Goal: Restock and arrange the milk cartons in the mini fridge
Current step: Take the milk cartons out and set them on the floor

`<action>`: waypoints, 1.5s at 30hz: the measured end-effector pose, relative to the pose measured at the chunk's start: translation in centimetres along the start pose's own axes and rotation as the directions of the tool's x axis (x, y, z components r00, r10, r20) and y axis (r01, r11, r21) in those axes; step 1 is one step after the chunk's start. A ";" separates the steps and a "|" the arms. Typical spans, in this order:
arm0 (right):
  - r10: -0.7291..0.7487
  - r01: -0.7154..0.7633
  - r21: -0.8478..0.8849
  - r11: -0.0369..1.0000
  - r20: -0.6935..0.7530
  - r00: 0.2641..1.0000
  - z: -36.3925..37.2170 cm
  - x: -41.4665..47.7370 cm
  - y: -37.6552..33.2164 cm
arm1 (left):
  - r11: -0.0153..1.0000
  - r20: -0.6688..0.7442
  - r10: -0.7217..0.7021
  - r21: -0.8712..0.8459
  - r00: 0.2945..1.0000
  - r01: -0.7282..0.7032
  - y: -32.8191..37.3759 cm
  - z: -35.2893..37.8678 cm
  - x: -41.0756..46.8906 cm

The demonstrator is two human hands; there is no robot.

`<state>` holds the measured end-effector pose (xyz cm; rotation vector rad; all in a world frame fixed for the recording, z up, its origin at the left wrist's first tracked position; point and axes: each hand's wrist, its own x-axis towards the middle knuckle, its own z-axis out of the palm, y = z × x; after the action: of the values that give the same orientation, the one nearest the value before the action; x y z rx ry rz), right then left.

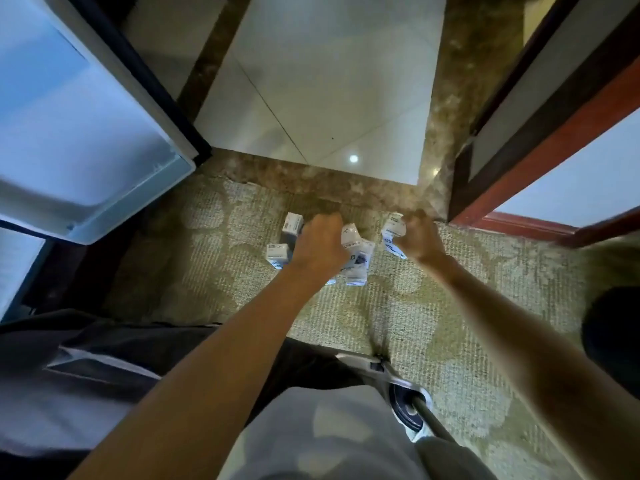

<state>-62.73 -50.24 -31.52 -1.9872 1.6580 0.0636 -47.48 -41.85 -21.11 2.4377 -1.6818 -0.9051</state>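
Head view, looking down. Our two bare arms reach to a cluster of small white milk cartons (360, 263) on the patterned carpet (398, 306), just off frame centre toward 12 o'clock. Left hand (320, 244) sits over the cluster with fingers curled down among the cartons. Two cartons stand at its 9 o'clock and more at its 3 o'clock. We cannot tell whether it grasps one. Right hand (420, 237) has its fingers wrapped round a single tilted carton (394, 233), at 3 o'clock of the cluster and apart from it. Fridge door (86, 140) stands open at the frame's 10 o'clock, white inner face toward us. Pale floor tiles (329, 81) lie at 12 o'clock and a red-brown wooden door frame (540, 157) at 2 o'clock.
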 end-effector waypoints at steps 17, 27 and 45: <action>0.294 -0.297 -0.015 0.955 0.196 0.935 9.6 -1.0 5.1 | 0.995 0.093 0.024 0.090 0.995 -0.033 -1.0 3.3 0.2; -0.218 0.136 0.328 0.935 0.226 0.949 3.6 -2.7 -0.8 | 1.000 0.043 -0.006 0.018 0.999 0.006 -1.7 2.5 -0.1; -0.105 0.154 0.382 0.911 -0.146 0.984 1.9 -0.1 -0.8 | 0.987 0.023 0.143 0.077 0.990 -0.144 -0.4 1.6 2.1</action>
<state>-61.48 -49.25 -32.80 -1.8106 1.4664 -0.4171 -47.41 -43.09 -23.47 2.3249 -1.9050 -0.8593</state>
